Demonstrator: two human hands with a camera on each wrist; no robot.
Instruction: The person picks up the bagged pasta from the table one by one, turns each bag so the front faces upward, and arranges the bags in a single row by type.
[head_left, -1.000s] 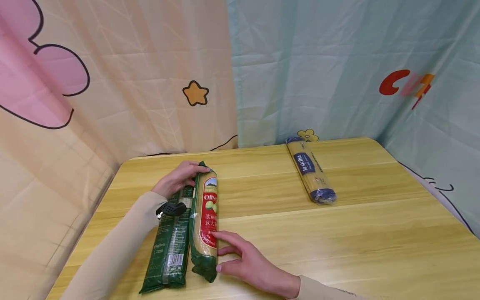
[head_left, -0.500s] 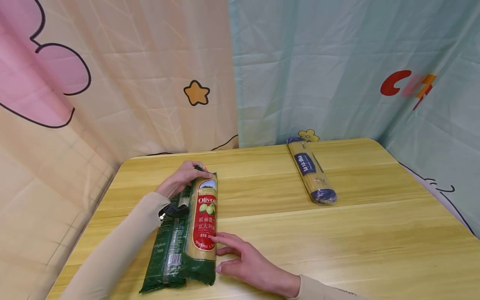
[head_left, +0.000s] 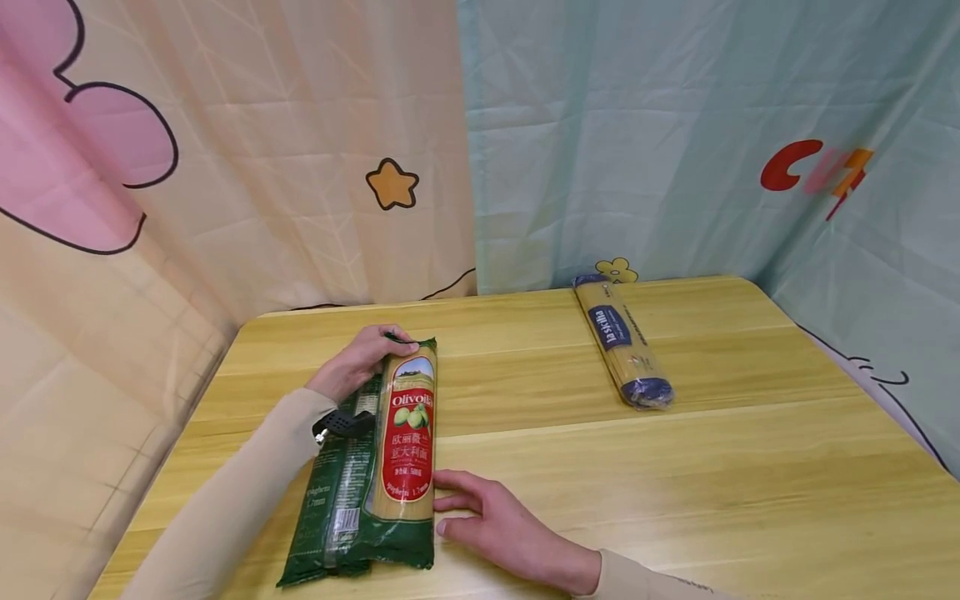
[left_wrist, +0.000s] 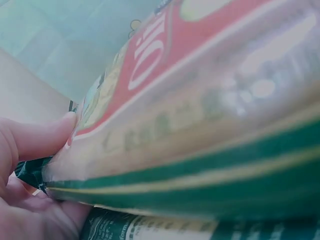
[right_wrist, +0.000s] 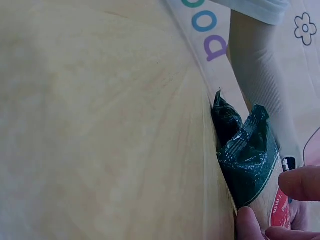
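A green pack (head_left: pixel 315 521) lies leftmost; the left hand (head_left: pixel 360 360) pinches the top of the overlapping spaghetti pack (head_left: pixel 408 446). The right hand (head_left: pixel 510 527), fingers loose, touches that pack's right edge. Worktop (head_left: pixel 675 500) stretches on to the blue-ended pack (head_left: pixel 624 346) near the far edge.

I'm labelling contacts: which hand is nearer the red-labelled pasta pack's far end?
Left: the left hand grips the far end of the pack; the right hand is beside its near half.

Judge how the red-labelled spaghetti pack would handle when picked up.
The red-labelled spaghetti pack is probably stiff lengthwise, since long pasta seems to fill it. Its crumpled green end likely folds easily. Glints on the wrapper suggest it could be slippery.
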